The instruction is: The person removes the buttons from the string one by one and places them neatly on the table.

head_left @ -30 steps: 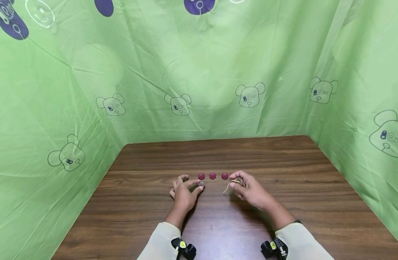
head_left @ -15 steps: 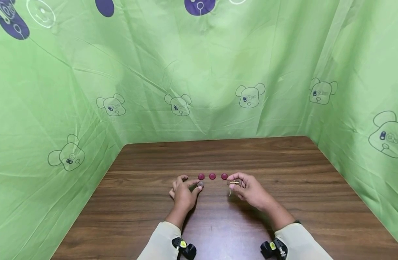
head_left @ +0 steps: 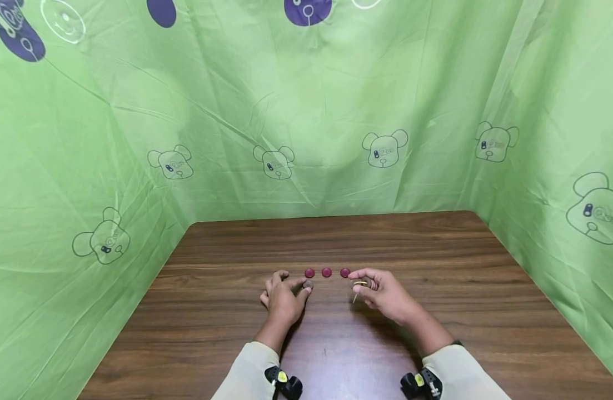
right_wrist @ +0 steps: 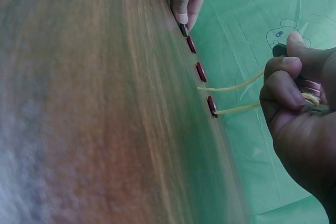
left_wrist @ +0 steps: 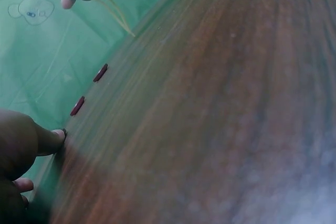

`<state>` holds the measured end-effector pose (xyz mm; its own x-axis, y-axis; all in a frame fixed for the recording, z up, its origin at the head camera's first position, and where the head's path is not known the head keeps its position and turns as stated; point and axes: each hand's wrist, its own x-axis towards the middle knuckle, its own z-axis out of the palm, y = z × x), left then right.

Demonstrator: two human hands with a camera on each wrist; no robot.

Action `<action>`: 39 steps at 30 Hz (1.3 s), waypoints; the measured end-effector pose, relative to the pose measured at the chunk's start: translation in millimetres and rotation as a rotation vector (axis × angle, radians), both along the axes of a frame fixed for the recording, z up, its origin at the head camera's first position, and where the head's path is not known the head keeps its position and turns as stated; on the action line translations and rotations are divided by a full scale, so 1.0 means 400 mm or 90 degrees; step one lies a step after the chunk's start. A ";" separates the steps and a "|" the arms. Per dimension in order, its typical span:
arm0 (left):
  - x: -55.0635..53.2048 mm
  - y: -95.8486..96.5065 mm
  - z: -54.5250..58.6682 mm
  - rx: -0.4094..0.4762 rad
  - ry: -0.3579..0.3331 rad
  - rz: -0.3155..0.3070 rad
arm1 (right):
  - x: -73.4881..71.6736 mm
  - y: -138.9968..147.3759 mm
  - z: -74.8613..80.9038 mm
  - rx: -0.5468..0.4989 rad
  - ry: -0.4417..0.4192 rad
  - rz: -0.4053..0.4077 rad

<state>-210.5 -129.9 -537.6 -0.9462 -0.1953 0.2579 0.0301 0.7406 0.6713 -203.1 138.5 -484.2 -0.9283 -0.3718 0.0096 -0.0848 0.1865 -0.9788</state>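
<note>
Three dark red, button-like discs [head_left: 327, 272] lie in a row on the wooden table. Just below the leftmost one, my left hand [head_left: 283, 300] pinches a grey-brown disc [head_left: 308, 284] between thumb and index finger, at the tabletop. My right hand [head_left: 392, 297] is near the rightmost red disc and holds a dark disc [right_wrist: 280, 50] between thumb and index finger. Several stacked discs [right_wrist: 310, 85] sit inside its curled fingers. A thin yellow cord [right_wrist: 236, 87] hangs from this hand in two strands, as the right wrist view shows. How the cord joins the discs is hidden.
The brown wooden table [head_left: 226, 244] has green cloth [head_left: 326, 183] with printed bear heads around its back and sides. A small black device [head_left: 284, 383] is strapped at each wrist over the pale sleeves.
The yellow cord end below my right hand has swung from pointing left to hanging nearly straight down. My right index fingertip has shifted slightly left. My left hand stays nearly still.
</note>
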 end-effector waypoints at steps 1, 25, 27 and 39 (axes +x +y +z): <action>0.000 0.000 0.001 -0.001 -0.001 0.000 | 0.000 0.000 0.000 -0.001 -0.001 0.000; 0.006 -0.002 0.003 0.003 -0.002 -0.011 | 0.005 -0.001 0.008 -0.026 -0.018 -0.002; 0.006 -0.002 0.004 0.007 -0.003 -0.012 | 0.005 -0.001 0.007 -0.026 -0.020 0.000; 0.006 -0.004 0.008 0.042 0.008 -0.005 | 0.002 -0.004 0.003 -0.028 -0.010 0.005</action>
<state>-208.1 -131.7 -534.5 -0.9447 -0.2053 0.2558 0.0438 0.6940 0.7186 -202.4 136.9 -482.8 -0.9257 -0.3780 0.0115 -0.0704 0.1424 -0.9873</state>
